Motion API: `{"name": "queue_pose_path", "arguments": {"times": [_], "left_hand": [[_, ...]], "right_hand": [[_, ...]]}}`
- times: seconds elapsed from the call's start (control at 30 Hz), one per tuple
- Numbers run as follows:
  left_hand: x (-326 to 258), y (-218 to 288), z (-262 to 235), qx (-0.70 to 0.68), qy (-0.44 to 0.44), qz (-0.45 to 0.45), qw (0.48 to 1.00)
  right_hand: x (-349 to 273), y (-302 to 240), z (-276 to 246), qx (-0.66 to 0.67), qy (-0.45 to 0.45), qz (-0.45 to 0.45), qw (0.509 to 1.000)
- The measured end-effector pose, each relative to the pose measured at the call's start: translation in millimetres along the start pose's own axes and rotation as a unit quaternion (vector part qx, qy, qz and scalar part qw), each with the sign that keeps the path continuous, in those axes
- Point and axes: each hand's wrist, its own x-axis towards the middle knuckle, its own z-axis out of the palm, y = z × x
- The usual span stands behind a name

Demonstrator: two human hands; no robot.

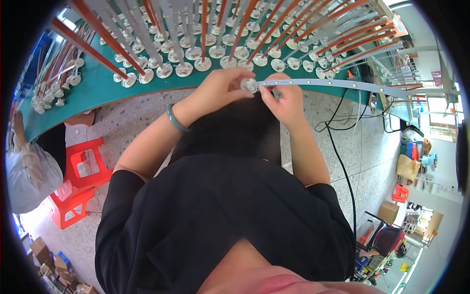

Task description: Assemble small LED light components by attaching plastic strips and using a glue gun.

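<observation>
A long thin LED strip [330, 83], pale with small yellow chips along it, stretches from my hands out to the right. At its near end is a small round clear-white base [249, 85]. My left hand [223, 87] is closed around this base, thumb below and fingers above. Pinched between thumb and fingers of my right hand [284, 98] is the strip, close beside the base. Both hands are just in front of the edge of a green table [98, 91]. Fine details where strip and base meet are too small to make out.
On the table stand many upright strips, some red-brown [204, 36], on round whitish bases [184, 69]. Black cables [338, 147] trail over the speckled floor at right. Red plastic stools [83, 166] stand at left, beside another person in a light sleeve [34, 169].
</observation>
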Motion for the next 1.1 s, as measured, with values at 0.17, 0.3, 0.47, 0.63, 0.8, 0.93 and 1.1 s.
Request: {"name": "queue_pose_path", "arguments": {"times": [0.17,0.3,0.47,0.63,0.8,0.93,1.1], "left_hand": [[35,6,26,0.084,-0.001,0.04,0.996],[46,13,43,0.195,0.009,0.076,0.978],[40,29,56,0.263,0.058,0.06,0.961],[44,63,51,0.226,0.112,0.059,0.966],[67,62,49,0.238,0.112,0.103,0.959],[72,55,49,0.238,0.112,0.138,0.955],[78,48,55,0.259,0.109,0.173,0.944]], "right_hand": [[-5,20,-26,0.017,0.014,0.038,0.999],[-9,53,-37,-0.05,0.034,0.031,0.998],[-5,67,-39,-0.082,0.034,-0.011,0.996],[3,63,-43,-0.087,-0.018,-0.026,0.996],[5,65,-40,-0.069,-0.011,-0.048,0.996],[-1,69,-37,-0.077,-0.004,-0.033,0.996],[-21,72,-40,-0.094,0.031,-0.003,0.995]]}}
